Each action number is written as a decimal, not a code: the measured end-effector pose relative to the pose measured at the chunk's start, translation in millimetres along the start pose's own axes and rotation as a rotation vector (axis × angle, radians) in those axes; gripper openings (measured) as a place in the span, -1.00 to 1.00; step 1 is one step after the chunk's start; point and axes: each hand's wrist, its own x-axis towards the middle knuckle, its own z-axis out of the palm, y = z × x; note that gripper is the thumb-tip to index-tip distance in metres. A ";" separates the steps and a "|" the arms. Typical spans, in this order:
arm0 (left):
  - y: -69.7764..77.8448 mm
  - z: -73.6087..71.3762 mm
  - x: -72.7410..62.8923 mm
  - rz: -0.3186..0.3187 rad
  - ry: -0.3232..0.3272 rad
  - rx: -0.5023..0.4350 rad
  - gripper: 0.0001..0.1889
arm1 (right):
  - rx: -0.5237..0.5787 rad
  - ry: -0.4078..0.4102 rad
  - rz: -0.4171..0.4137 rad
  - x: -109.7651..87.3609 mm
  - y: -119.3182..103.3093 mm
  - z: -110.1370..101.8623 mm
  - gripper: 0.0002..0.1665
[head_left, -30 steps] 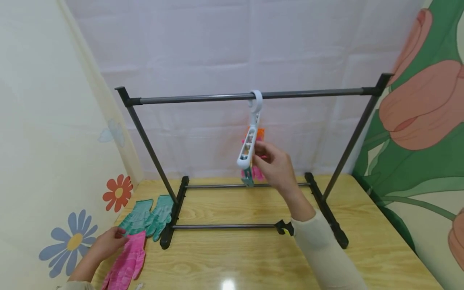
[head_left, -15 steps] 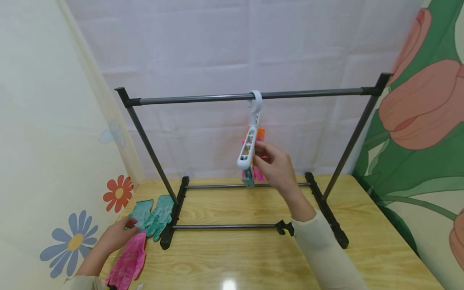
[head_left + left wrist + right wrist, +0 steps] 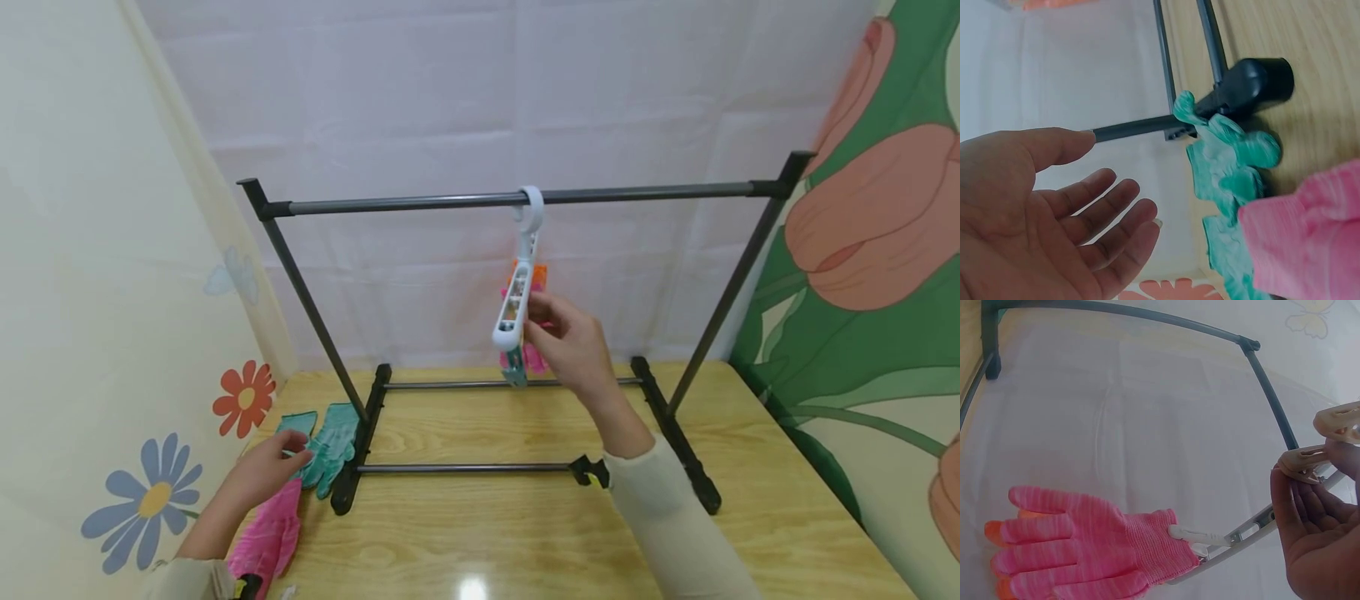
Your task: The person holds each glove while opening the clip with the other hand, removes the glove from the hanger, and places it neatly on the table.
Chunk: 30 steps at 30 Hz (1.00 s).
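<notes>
A white hanger (image 3: pixel 513 304) hangs by its hook from the rack's top bar. My right hand (image 3: pixel 572 343) pinches a pale clothes clip (image 3: pixel 1302 460) on it between thumb and fingers. A second pale clip (image 3: pixel 1337 422) is beside that one. Clipped by its cuff farther along the hanger, a pink glove (image 3: pixel 1094 540) hangs with orange fingertips showing behind it. My left hand (image 3: pixel 264 471) is in the air with fingers loosely bent, nothing in them. Near it lie green gloves (image 3: pixel 332 446) and a pink glove (image 3: pixel 268 533), partly hidden by my arm.
The dark metal rack (image 3: pixel 420 202) stands on the wooden table (image 3: pixel 465 517), its feet (image 3: pixel 348 492) close to the green gloves. A white cloth (image 3: pixel 390 100) hangs behind, with patterned cloth walls on both sides.
My left hand has risen from beside the pink glove and moved right and away from me, over the green gloves. My right hand stays at the hanger.
</notes>
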 end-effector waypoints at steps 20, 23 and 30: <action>29.1 1.7 -2.2 0.079 0.008 -0.113 -0.51 | -0.024 -0.001 0.025 -0.7 -3.7 0.0 -0.58; 34.1 2.5 -1.8 0.092 0.008 -0.120 -0.53 | -0.023 -0.001 0.022 -0.8 -3.9 -0.1 -0.58; 46.7 3.6 -2.1 0.085 0.000 -0.135 -0.48 | -0.011 0.002 0.018 -0.4 -3.7 0.2 -0.58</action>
